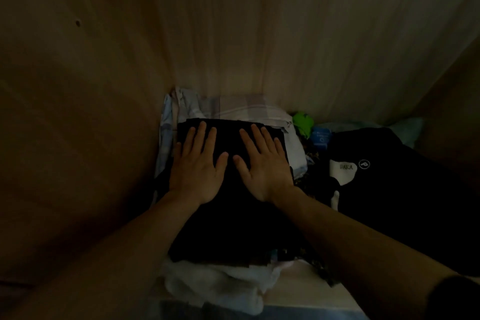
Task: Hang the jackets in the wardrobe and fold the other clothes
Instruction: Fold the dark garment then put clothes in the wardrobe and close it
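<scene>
Both my hands lie flat, palms down, side by side on a folded black garment (pixel 228 228). My left hand (pixel 196 171) has its fingers straight and slightly spread, and my right hand (pixel 262 166) is the same; the thumbs point toward each other, close but not touching. Neither hand is gripping anything.

The black garment sits on top of a stack in the left corner of the wardrobe shelf. Under it, at the back, pale patterned fabric (pixel 233 109) sticks out, and white fabric (pixel 213 286) shows beneath its front edge.

Just right of the stack, toward the back, are something bright green (pixel 302 121) and a small blue item (pixel 320 138); in this dim light I cannot tell what they are. Further right lies another black garment (pixel 389 176) with a white neck label (pixel 342 169) showing.

The wooden side panel (pixel 78 112) stands on my left, and the back panel (pixel 285 34) rises behind the clothes.
</scene>
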The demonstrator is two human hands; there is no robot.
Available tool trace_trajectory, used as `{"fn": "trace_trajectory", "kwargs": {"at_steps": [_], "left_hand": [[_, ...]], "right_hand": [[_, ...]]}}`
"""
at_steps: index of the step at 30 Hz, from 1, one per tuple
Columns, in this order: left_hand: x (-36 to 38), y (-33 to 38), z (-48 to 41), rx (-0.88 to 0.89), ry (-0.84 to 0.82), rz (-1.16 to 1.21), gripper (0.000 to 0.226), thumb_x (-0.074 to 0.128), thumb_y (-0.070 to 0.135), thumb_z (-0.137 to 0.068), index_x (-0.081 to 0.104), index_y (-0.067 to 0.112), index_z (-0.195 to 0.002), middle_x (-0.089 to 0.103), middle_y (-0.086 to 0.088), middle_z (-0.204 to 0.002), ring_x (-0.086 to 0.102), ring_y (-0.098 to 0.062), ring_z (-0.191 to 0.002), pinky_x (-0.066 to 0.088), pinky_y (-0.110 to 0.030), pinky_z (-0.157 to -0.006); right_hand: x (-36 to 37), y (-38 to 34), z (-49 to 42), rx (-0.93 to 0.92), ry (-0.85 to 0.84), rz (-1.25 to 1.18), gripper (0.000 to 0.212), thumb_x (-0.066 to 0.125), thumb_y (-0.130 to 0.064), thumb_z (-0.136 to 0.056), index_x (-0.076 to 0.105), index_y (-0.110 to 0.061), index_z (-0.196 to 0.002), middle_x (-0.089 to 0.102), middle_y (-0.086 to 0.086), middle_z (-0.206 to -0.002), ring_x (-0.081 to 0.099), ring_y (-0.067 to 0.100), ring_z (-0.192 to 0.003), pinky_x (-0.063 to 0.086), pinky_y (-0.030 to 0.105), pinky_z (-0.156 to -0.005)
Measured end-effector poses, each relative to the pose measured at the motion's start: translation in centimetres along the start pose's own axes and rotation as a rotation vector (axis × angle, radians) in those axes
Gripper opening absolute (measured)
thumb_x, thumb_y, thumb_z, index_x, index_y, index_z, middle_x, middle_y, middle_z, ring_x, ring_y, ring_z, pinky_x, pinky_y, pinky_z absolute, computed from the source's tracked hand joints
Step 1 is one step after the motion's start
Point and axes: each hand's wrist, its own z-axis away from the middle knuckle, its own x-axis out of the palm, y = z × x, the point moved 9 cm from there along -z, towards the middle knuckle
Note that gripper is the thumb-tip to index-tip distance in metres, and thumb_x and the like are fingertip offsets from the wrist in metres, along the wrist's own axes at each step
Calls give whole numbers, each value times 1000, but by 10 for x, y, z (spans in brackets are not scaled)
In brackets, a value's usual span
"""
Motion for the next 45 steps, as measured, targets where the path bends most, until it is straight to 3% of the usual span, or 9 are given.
{"fn": "trace_trajectory", "kwargs": {"at_steps": [3,5,18,24,28,31,35,40,45], "left_hand": [[-24,10,6,-75,-197,-35,70,11,60,-100,-5,25,-158,-20,3,-164,-16,-21,-151,0,-53,-122],[-60,28,18,-107,-278,4,71,12,61,-100,-3,24,-158,-16,2,-165,-14,-21,-151,-1,-52,-122],[-363,124,171,-72,-201,122,65,21,54,-102,19,18,-156,10,-6,-165,13,-26,-149,15,-40,-122],[-506,163,247,-39,-176,154,63,21,52,-103,19,17,-155,13,-6,-165,14,-25,-149,14,-38,-122],[-590,180,287,-35,-101,183,56,28,50,-102,34,16,-148,30,-10,-157,31,-28,-141,27,-41,-116],[-650,196,318,6,-12,208,53,36,46,-102,43,12,-141,41,-15,-151,37,-31,-137,29,-41,-115],[-726,220,371,13,104,184,58,31,46,-102,44,6,-142,42,-20,-149,36,-37,-138,27,-43,-114],[-784,260,449,-18,127,147,56,33,49,-101,42,14,-143,44,-15,-147,36,-38,-134,37,-52,-106],[-826,307,523,0,179,175,55,36,49,-100,42,14,-143,43,-14,-148,35,-36,-137,36,-53,-107]], "right_hand": [[-23,-10,10,33,-276,74,68,24,-57,-102,-2,-29,-159,-10,2,-167,-11,23,-153,-3,44,-122],[-66,-24,23,34,-349,86,70,31,-54,-103,0,-26,-159,-9,4,-167,-9,25,-153,1,46,-123],[-385,-148,130,86,-335,59,69,35,-52,-103,7,-23,-159,-1,6,-167,1,26,-153,9,43,-122],[-533,-212,185,60,-260,89,66,42,-49,-101,21,-18,-155,22,9,-161,20,30,-147,26,44,-116],[-613,-255,218,4,-247,136,57,45,-48,-99,35,-18,-147,37,9,-148,34,31,-136,35,45,-107],[-661,-278,246,-22,-274,164,62,42,-49,-100,30,-17,-152,29,11,-155,27,34,-143,31,48,-112],[-721,-308,288,-81,-262,135,65,44,-46,-101,22,-18,-156,9,9,-166,8,29,-152,14,47,-121],[-790,-325,353,-113,-208,99,66,45,-47,-100,21,-21,-156,8,6,-167,4,26,-153,12,51,-120],[-856,-337,413,-177,-130,164,67,47,-47,-99,24,-17,-155,14,7,-165,9,28,-152,18,51,-120]]}}
